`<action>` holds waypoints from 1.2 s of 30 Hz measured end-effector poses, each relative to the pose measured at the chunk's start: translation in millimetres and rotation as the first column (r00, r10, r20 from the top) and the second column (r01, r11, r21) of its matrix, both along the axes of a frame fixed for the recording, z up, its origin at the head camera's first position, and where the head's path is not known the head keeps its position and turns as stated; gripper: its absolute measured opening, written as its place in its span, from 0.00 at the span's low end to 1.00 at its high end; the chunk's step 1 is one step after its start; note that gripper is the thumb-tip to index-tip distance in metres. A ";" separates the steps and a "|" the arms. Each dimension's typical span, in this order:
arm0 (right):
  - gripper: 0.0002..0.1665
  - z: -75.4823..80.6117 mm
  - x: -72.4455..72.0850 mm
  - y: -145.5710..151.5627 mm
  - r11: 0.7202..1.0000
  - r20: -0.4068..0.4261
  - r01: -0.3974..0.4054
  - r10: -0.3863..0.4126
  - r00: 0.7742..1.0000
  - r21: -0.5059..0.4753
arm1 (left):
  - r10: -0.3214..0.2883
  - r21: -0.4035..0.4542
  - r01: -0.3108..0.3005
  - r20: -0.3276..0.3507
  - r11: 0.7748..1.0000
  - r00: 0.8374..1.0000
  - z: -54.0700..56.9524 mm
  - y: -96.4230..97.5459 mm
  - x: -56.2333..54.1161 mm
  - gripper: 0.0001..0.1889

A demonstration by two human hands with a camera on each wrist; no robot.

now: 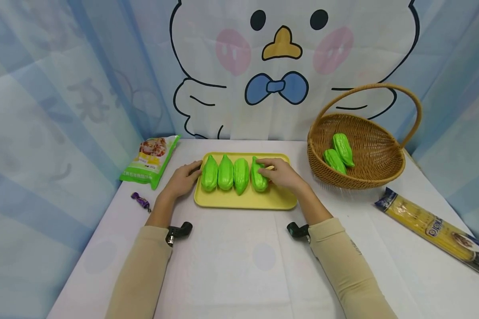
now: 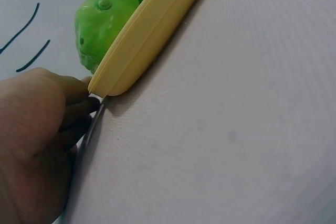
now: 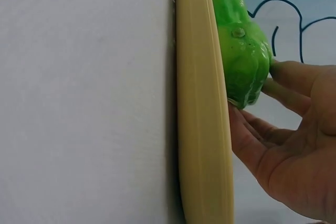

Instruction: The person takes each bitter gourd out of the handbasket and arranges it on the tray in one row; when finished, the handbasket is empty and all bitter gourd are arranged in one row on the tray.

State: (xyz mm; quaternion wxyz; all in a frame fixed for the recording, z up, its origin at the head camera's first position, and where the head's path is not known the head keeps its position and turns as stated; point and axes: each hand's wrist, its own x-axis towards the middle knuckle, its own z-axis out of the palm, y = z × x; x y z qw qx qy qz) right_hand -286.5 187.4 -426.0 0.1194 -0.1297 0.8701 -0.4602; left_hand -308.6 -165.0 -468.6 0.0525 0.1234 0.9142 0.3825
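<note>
A yellow tray [image 1: 243, 202] lies on the table with several shiny, ridged green toy vegetables [image 1: 241, 175] in a row on it; they look like gourds. My right hand [image 1: 282, 174] holds the rightmost green vegetable [image 1: 259, 182], its thumb and fingers on either side. In the right wrist view, that vegetable [image 3: 244, 59] is on the tray, with fingertips at its end. At the tray's left edge rests my left hand [image 1: 180, 180], beside the leftmost green vegetable [image 1: 210, 175]. The left wrist view shows the fingers at the tray corner [image 2: 113, 80], their tips partly hidden.
A wicker basket [image 1: 367, 175] with two more green vegetables [image 1: 343, 149] stands at the back right. Before it lies a long yellow and blue noodle packet [image 1: 435, 228]. At the left are a green and white food packet [image 1: 151, 160] and a purple wrapped candy [image 1: 141, 201].
</note>
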 end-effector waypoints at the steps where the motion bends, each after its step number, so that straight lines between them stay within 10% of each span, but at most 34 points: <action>1: 0.28 -0.2 0.0 0.5 1.000 0.003 -0.008 0.008 1.000 -0.002 | 0.002 0.000 -0.002 0.001 1.000 1.000 0.0 0.3 0.0 0.27; 36: 0.31 -2.2 2.2 2.0 1.000 -0.006 -0.012 0.012 1.000 0.016 | 0.008 0.003 -0.008 0.006 1.000 1.000 -0.1 0.3 0.4 0.27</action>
